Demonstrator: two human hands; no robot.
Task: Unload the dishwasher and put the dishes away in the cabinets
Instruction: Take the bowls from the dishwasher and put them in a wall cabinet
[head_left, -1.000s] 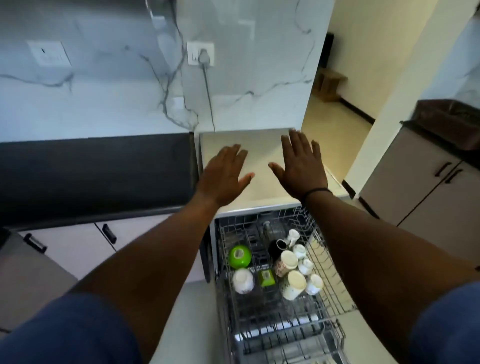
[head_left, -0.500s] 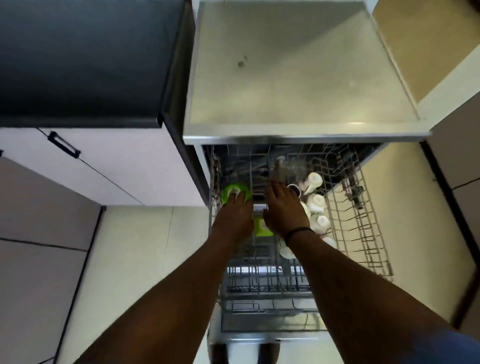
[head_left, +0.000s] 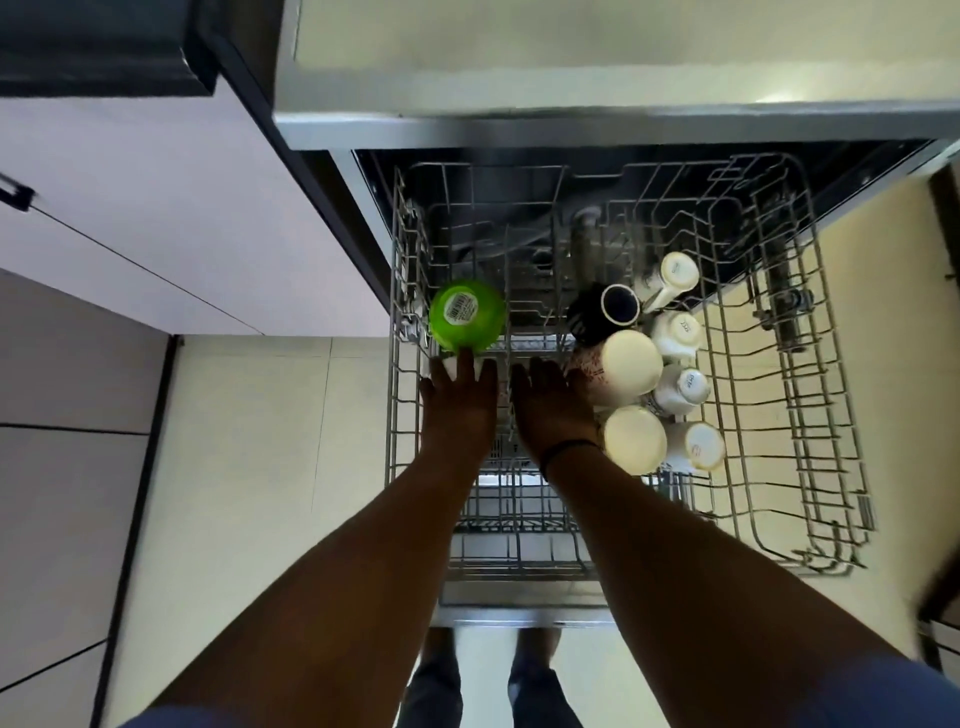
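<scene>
The pulled-out upper dishwasher rack (head_left: 823, 395) holds upside-down dishes. A green bowl (head_left: 467, 314) with a barcode sticker sits at its left. My left hand (head_left: 457, 397) lies just below it, fingers stretched over a white bowl (head_left: 451, 368) that is mostly hidden. My right hand (head_left: 550, 402) hovers beside it over the rack's middle, fingers relaxed, hiding what is under it. To the right stand a black mug (head_left: 605, 312), two large cream mugs (head_left: 628, 369) (head_left: 636, 439) and several small white cups (head_left: 685, 387).
The dishwasher's pale top (head_left: 571, 52) runs along the upper edge. White cabinet doors (head_left: 156, 208) with a dark handle stand at left, under a dark counter (head_left: 93, 47). The lower rack (head_left: 519, 545) shows beneath. My feet are on the tiled floor (head_left: 249, 467).
My hands left the dishwasher top and dropped into the upper rack. The view has tilted down and closed in; the left hand has slid back from the green bowl onto the white bowl.
</scene>
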